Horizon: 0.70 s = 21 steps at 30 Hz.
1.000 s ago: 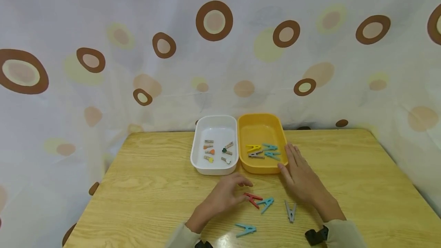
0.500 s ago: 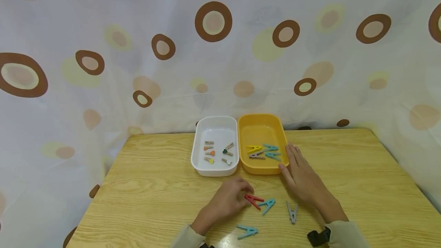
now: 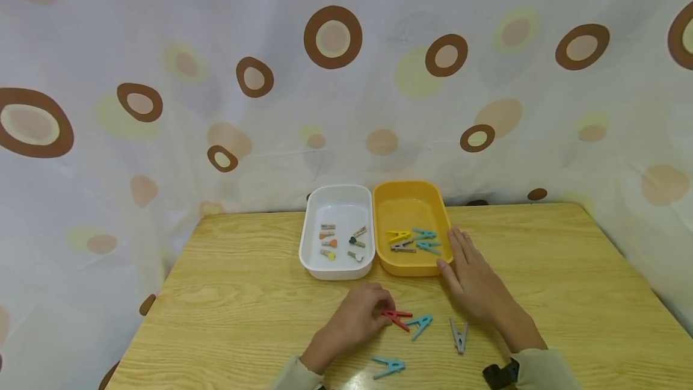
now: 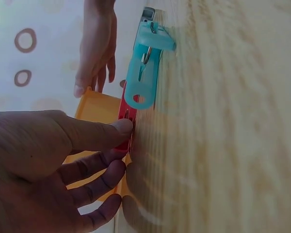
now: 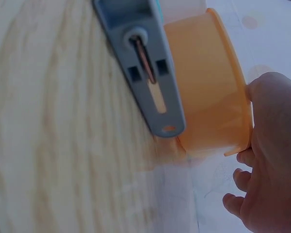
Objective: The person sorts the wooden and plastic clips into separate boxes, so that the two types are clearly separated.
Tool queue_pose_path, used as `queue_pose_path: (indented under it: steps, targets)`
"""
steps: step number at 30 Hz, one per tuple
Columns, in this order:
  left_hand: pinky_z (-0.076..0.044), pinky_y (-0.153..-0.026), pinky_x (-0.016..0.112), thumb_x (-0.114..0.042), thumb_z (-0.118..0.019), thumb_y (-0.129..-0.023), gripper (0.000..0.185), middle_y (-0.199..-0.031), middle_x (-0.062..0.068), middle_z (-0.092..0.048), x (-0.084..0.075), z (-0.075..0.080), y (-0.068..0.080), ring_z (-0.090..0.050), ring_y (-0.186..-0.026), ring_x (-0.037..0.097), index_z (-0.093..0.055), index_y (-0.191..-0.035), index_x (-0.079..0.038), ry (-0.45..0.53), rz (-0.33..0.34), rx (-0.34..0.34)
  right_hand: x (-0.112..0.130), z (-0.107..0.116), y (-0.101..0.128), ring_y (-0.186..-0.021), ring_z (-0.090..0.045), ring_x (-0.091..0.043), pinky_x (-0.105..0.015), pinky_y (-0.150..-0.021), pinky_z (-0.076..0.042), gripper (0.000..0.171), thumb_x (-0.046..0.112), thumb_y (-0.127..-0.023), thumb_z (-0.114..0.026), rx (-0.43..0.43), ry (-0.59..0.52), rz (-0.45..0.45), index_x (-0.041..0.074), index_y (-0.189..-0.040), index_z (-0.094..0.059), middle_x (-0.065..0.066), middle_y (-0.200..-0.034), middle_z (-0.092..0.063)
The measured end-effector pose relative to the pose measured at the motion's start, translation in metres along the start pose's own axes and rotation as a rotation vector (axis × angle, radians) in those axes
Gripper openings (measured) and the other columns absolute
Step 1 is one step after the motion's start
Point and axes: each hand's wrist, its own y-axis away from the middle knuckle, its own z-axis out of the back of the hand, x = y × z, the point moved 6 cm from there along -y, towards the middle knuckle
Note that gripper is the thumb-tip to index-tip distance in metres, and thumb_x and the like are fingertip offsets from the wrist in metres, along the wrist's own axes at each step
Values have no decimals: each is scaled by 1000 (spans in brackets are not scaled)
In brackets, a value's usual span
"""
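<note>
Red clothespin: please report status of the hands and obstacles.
Left hand pinches red clothespin on table. Right hand flat beside yellow tray. Teal clothespin touching it.

- Both hands, the left hand point(image 3: 354, 320) and the right hand point(image 3: 475, 284), are bare.
- Pale beige-grey sleeves point(image 3: 544, 368) reach the wrists.
- A small black device point(image 3: 497, 375) (strapped on, camera-like) sits at the right cuff.

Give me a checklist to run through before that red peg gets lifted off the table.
1. Left hand grip on the red peg: thumb and fingers touch it, peg not yet lifted: ok.
2. Teal peg apart from the red one: they look to touch: not ok.
3. Right hand steadies the yellow tray: thumb on the rim: ok.
4. Room in the yellow tray: bare floor at the back: ok.
5. Grey peg out of the way: ok.
</note>
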Motion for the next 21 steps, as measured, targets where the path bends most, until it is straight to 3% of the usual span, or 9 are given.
queue_pose_path:
  steps: [11, 21]
  targets:
    - [-50, -73, 17, -12, -82, -89, 10, -86, -13, -67, 2, 4, 2, -59, -81, -2, -74, -91, -17, 110, 24, -1, 0, 0, 0, -154, -12, -44, -63, -118, -23, 74, 43, -112, -38, 4, -1, -9, -2, -163, -9, -23, -169, -11]
    - [-49, -73, 18, -13, -83, -89, 12, -89, -15, -66, 5, 14, 4, -57, -81, 1, -74, -94, -19, 114, 48, -29, 0, 0, 0, -154, -14, -45, -64, -117, -24, 74, 43, -111, -39, -3, 6, -7, -1, -163, -9, -23, -169, -12]
